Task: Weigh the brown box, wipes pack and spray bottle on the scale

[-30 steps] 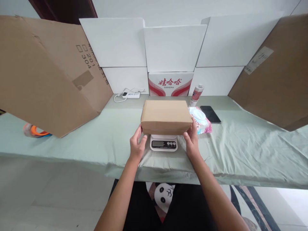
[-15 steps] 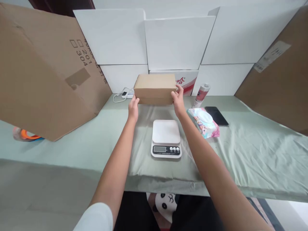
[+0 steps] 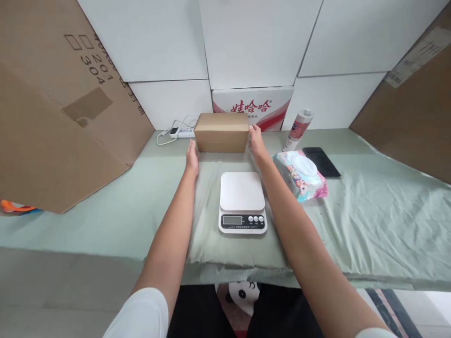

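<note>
Brown cardboard fills my left side, a big flattened carton (image 3: pixel 52 117) leaning over the pale green cloth (image 3: pixel 369 225) that covers the table. Next to it, at the back edge, a white power strip (image 3: pixel 178 132) lies with its cord curled beside it.

Half a second ago I had the small cardboard box (image 3: pixel 221 132) gripped at both ends, up off the cloth; a second ago it sat on the scale. Now it rests on the cloth at the back of the table, in front of the red-and-white printed carton (image 3: pixel 260 107) and well beyond the scale. My left hand (image 3: pixel 192 157) has come off it: the palm is flat and the fingers are loose and straight, lying just beside the box's left near corner with a small gap showing. My right hand (image 3: pixel 256 143) is at the box's right end, fingers slack and extended, the tips touching or very nearly touching that end; I cannot tell which. Neither hand is gripping anything.

Between my forearms sits the white kitchen scale (image 3: pixel 242 202), its platform bare, its display and buttons facing me. To the right of my right arm lies a pack of wet wipes (image 3: pixel 300 174), behind it a slanted white tube (image 3: pixel 298 129), then a dark phone (image 3: pixel 321 162) flat on the cloth.
</note>
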A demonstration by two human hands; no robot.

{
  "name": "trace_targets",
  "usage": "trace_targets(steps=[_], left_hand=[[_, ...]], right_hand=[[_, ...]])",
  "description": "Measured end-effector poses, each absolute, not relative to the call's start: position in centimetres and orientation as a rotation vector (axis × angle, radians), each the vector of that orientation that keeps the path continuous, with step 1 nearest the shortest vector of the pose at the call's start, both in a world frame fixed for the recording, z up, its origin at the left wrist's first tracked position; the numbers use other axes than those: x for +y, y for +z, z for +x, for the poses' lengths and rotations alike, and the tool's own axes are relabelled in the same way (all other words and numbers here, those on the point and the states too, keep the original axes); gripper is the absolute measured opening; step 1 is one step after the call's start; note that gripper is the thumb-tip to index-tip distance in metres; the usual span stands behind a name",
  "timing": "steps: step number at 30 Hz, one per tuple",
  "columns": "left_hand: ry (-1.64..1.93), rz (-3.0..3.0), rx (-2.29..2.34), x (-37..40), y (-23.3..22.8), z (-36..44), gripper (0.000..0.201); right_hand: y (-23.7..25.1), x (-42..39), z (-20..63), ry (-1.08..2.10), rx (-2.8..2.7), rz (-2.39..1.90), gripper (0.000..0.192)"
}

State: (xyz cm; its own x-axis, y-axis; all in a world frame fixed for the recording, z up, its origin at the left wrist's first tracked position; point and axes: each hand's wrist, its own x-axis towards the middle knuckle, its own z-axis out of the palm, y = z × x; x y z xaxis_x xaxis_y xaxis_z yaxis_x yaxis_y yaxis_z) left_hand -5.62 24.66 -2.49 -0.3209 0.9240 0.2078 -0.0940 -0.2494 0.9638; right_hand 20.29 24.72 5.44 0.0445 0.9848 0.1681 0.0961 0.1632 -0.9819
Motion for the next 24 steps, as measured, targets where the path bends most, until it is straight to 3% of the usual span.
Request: trace_targets(steps=[2, 5, 8, 13, 17, 20, 24], left_hand=[[1.692, 1.013, 1.257, 24.1, -2.3, -5.7, 0.082], [1.729, 0.988, 1.266, 23.3, -2.1, -5.7, 0.084], [1.779, 1.006, 1.237, 23.0, -1.9, -5.4, 0.085], [1.859, 1.049, 1.215, 22.4, -1.8, -5.1, 0.080], [1.887, 1.053, 1.214, 21.6, -1.7, -4.9, 0.076], [1.907, 1.023, 1.214, 21.4, -1.6, -4.8, 0.071], [1.915, 0.983, 1.210, 21.7, -1.7, -4.7, 0.067]], right_hand=[[8.1, 22.2, 22.4, 0.794, -1.439, -1.206, 0.073], [11.4, 16.3, 27.1, 0.470, -1.684, -1.246, 0.065], [11.8, 10.8, 31.3, 0.242, -1.738, -1.687, 0.077], [8.7, 7.8, 32.6, 0.242, -1.644, -2.270, 0.111], [7.9, 8.2, 31.7, 0.203, -1.640, -2.315, 0.107], [8.7, 8.8, 33.1, 0.406, -1.549, -2.214, 0.098], [10.2, 9.1, 35.0, 1.085, -1.426, -1.749, 0.068]])
